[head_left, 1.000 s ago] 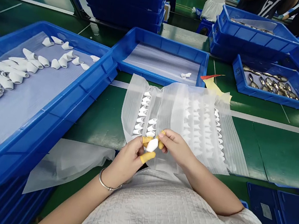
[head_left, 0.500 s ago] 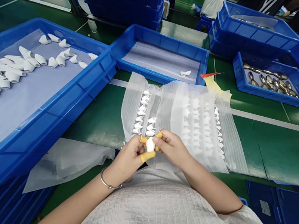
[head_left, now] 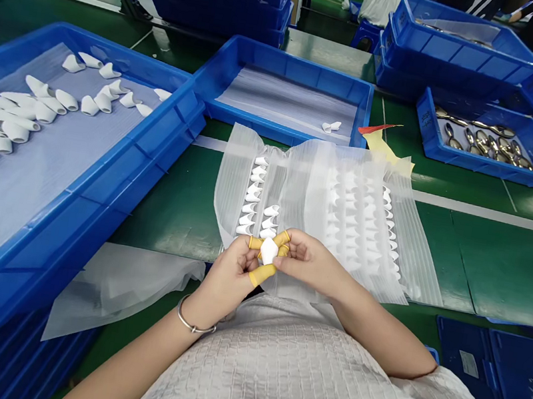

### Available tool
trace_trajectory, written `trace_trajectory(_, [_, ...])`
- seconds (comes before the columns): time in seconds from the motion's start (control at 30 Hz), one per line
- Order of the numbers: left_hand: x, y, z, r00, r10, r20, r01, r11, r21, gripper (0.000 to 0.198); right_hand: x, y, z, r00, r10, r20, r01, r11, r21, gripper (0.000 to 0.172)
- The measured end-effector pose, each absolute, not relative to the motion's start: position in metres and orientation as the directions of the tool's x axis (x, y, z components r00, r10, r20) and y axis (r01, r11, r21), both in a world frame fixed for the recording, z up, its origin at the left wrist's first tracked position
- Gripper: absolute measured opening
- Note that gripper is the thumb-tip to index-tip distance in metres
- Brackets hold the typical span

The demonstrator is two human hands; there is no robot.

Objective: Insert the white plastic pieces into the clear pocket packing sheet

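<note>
A small white hollow piece (head_left: 269,252) is pinched between my two hands in front of my body. My left hand (head_left: 234,265) grips it from the left with yellow-sleeved fingertips. My right hand (head_left: 305,258) holds it from the right, thumb on its lower edge and yellow-covered fingers around the far side. Just beyond lies a translucent pocketed plastic sheet (head_left: 296,177). White pieces of the same kind (head_left: 253,192) sit in rows inside its left pockets, and more show faintly through the layers on the right.
A large blue tray (head_left: 154,141) on the left holds many white pieces. Behind the sheet stands another blue tray (head_left: 288,61) with a white piece inside. Metal spoons (head_left: 495,145) lie in a blue tray on the right. Yellow and red scraps (head_left: 381,141) touch the sheet's far edge.
The white piece has turned slightly between my fingers, and my right thumb has slid lower on it. The whole view has shifted a little.
</note>
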State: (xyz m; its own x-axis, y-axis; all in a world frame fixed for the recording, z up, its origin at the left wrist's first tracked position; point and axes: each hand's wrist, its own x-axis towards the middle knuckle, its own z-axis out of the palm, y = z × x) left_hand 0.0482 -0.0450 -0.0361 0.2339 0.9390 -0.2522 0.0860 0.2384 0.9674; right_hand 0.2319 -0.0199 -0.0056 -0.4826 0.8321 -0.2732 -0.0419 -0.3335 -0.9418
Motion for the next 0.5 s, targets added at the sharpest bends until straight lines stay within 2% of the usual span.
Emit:
trace_trajectory(0.23, [0.0443,-0.0464,-0.0372,0.22,0.952,-0.215,0.22,0.167,0.961,0.031,0.2308,-0.0212,-0.0074,-0.473,0.839,-0.27,0.06,-0.275,-0.96,0.018])
trace_trajectory(0.5, [0.0408,-0.0456,-0.0385,0.251,0.939,-0.234,0.222,0.179,0.958,0.031,0.2328,-0.0203,-0.0083,-0.477,0.843,-0.25,0.107,-0.227,-0.968,0.015])
